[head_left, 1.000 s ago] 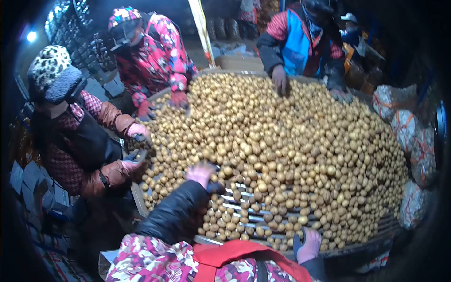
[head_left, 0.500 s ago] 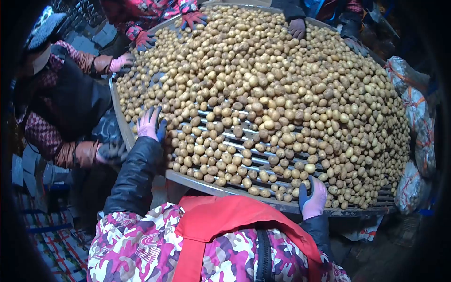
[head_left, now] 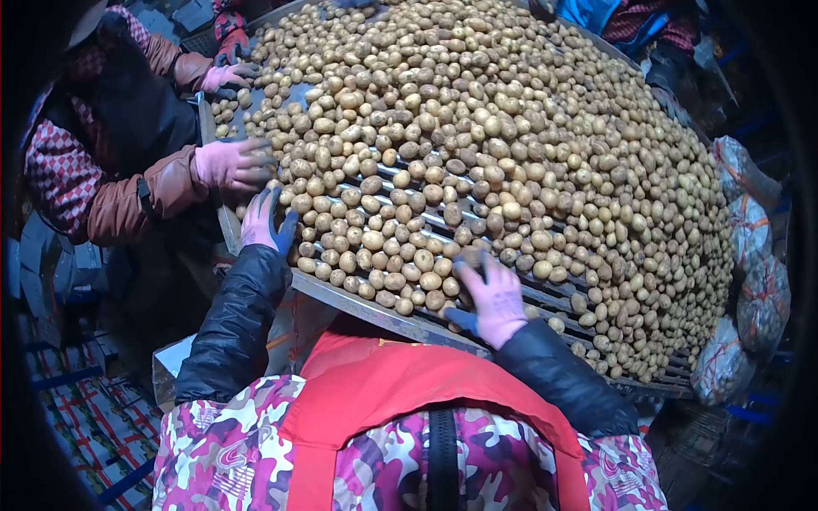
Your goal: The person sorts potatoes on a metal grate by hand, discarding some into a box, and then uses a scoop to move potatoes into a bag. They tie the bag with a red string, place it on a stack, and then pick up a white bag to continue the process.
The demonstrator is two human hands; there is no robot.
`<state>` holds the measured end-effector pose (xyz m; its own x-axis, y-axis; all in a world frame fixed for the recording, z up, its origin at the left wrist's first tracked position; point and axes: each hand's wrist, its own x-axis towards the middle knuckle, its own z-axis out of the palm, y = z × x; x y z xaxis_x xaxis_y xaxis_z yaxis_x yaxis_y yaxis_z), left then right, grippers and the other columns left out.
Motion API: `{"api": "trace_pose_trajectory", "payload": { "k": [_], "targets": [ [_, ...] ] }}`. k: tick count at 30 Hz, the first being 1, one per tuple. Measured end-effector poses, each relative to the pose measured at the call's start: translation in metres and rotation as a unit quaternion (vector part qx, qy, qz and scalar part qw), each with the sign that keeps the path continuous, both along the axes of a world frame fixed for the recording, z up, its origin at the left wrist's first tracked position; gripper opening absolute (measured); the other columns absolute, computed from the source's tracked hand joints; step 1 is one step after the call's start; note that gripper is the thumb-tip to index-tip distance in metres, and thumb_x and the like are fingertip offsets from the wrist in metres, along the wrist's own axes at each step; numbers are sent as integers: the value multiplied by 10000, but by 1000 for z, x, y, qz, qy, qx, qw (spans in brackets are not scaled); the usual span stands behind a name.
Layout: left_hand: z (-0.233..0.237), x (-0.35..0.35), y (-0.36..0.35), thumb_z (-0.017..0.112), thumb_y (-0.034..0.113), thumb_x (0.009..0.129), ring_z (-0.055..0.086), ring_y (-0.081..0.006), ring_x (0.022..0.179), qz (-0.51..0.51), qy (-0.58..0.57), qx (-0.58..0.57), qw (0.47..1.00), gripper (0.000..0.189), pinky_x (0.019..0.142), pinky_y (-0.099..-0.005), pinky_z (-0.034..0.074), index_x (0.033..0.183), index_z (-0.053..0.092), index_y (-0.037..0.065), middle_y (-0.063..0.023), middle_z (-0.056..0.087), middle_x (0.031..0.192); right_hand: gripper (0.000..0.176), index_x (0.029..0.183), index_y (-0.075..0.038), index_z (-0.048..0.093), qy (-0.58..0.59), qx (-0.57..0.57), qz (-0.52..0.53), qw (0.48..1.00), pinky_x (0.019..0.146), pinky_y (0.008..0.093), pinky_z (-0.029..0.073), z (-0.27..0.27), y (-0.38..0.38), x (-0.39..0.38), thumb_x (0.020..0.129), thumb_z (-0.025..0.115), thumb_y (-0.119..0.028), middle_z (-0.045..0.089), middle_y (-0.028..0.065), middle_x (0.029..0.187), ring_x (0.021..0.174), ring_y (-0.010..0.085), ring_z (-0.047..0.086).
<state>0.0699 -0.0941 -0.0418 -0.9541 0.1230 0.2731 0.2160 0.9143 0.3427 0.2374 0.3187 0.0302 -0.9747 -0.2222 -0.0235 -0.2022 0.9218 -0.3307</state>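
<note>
Small round potatoes (head_left: pixel 528 145) lie heaped over a wide sorting table with metal slats and a raised rim (head_left: pixel 366 311). Bare slats (head_left: pixel 545 300) show in gaps near the front. My left hand (head_left: pixel 266 223), in a pink and blue-grey glove, rests at the left edge of the potatoes with its fingers spread. In a matching glove, my right hand (head_left: pixel 492 300) is over the front rim, its fingers apart and reaching against the nearest potatoes. Neither hand is closed round a potato, though the right fingertips are slightly blurred.
At the left, a co-worker's gloved hands (head_left: pixel 234 164) reach over the table close to my left hand. Other people's sleeves show along the far side. Filled clear bags (head_left: pixel 763 302) hang or stand by the right edge. Printed cartons or sacks (head_left: pixel 94 426) lie low at the left.
My right hand has moved left along the front rim onto the potatoes. My left hand stays near the left edge. The co-worker's lower hand has come up over the table, and the view has shifted.
</note>
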Motion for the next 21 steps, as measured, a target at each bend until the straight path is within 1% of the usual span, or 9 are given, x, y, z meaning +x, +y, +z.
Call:
{"api": "trace_pose_trajectory", "payload": {
  "k": [4, 9, 10, 11, 14, 17, 19, 20, 21],
  "targets": [
    [4, 0, 5, 730, 286, 877, 508, -383, 1292, 6, -5, 4, 1000, 582, 1106, -473, 398, 1388, 546, 78, -198, 565, 1361, 710, 1374, -180, 538, 10, 6, 79, 997, 825, 460, 522, -16, -48, -48, 763, 773, -456, 472, 212, 1370, 1048, 371, 593],
    [2, 1, 4, 708, 375, 870, 477, -390, 1310, 24, -10, 0, 1000, 622, 1113, -493, 375, 1395, 537, 88, -198, 540, 1389, 839, 1405, -159, 509, -82, -40, 45, 995, 868, 512, 525, -19, -101, -110, 747, 745, -623, 480, 221, 1309, 1091, 404, 601],
    [5, 2, 5, 702, 365, 872, 480, -398, 1304, 32, -21, -3, 999, 622, 1106, -495, 379, 1399, 527, 84, -210, 539, 1379, 816, 1413, -150, 501, -104, -33, 45, 993, 868, 505, 529, -14, -113, -121, 781, 723, -618, 490, 225, 1299, 1102, 406, 606],
    [8, 4, 6, 694, 352, 878, 480, -404, 1301, 34, -28, 11, 999, 619, 1098, -499, 384, 1409, 518, 87, -214, 536, 1380, 742, 1360, -137, 529, -63, -44, 44, 996, 839, 493, 543, -31, -125, -132, 803, 718, -590, 513, 209, 1272, 1064, 389, 626],
    [0, 2, 2, 672, 338, 893, 475, -421, 1302, 52, -22, 22, 998, 597, 1105, -504, 380, 1422, 514, 112, -226, 529, 1378, 636, 1247, -117, 564, -28, -22, 71, 997, 765, 470, 563, -35, -152, -175, 811, 733, -549, 535, 169, 1207, 997, 345, 658],
    [-3, 4, -3, 672, 315, 894, 473, -428, 1301, 63, -13, 36, 997, 590, 1118, -503, 370, 1421, 511, 106, -245, 523, 1372, 582, 1219, -122, 588, -1, 2, 93, 996, 768, 468, 562, -30, -172, -219, 812, 747, -505, 556, 147, 1187, 1003, 328, 659],
    [-2, 2, -2, 681, 290, 889, 470, -434, 1299, 50, -12, 47, 998, 594, 1116, -500, 370, 1416, 504, 81, -256, 515, 1379, 472, 1164, -142, 625, -6, -2, 81, 997, 832, 474, 565, -33, -181, -242, 819, 757, -435, 568, 154, 1199, 1047, 335, 653],
    [-5, 1, -4, 687, 269, 887, 468, -439, 1296, 44, -10, 33, 998, 592, 1113, -501, 370, 1408, 502, 59, -259, 508, 1388, 427, 1168, -116, 594, -13, -3, 80, 997, 854, 494, 546, -33, -183, -245, 834, 720, -350, 584, 175, 1140, 1077, 371, 637],
    [-2, 1, -3, 680, 262, 894, 465, -441, 1300, 40, -19, 30, 999, 582, 1112, -504, 369, 1408, 502, 56, -263, 501, 1394, 486, 1231, -120, 577, -59, -19, 82, 995, 904, 499, 533, -21, -181, -245, 855, 715, -395, 576, 186, 1222, 1146, 388, 609]
  ]
}}
